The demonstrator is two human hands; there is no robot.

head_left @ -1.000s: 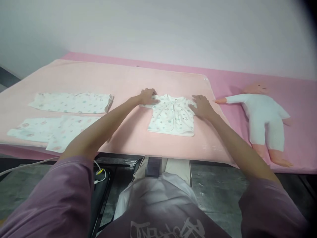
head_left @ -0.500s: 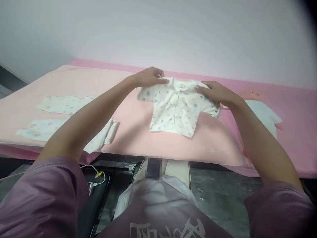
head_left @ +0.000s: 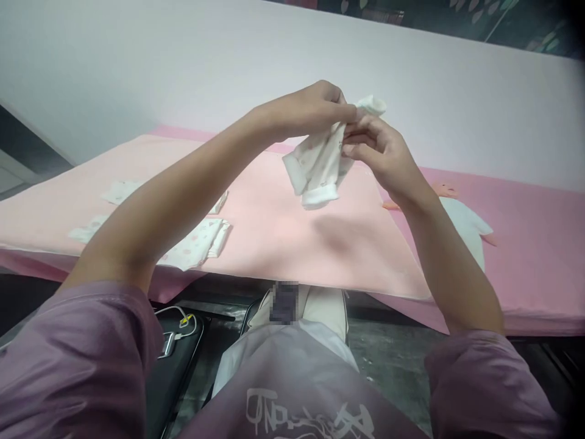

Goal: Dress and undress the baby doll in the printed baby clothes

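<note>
Far left, low by the floor, we've got a black bag (head_left: 180, 360) w/ a white cable (head_left: 179, 314) on top. Above it, on the pale pink towel-like blanket (head_left: 274, 231), there are white printed baby clothes: a flat piece (head_left: 119, 191) further back and a folded stack (head_left: 194, 244) near the front edge, partly hidden by our forearm.

Mid-frame, both hands are up in the air, well clear of the blanket. Our left hand (head_left: 315, 110) pinches the top of a small white baby shirt w/ a faint print (head_left: 317, 164), fingers closed on the fabric. Shirt's bunched up and hangs down btw the two hands, cuff end lowest. Our right hand (head_left: 377, 146) is just beside the left, fingertips gripping the same top bit of cloth, so hands are together and both clamped on the shirt.

Right of that, a soft doll in white w/ peach-pink limbs (head_left: 465, 222) lies on the brighter pink sheet (head_left: 539, 244), mostly hidden behind our right arm.
</note>
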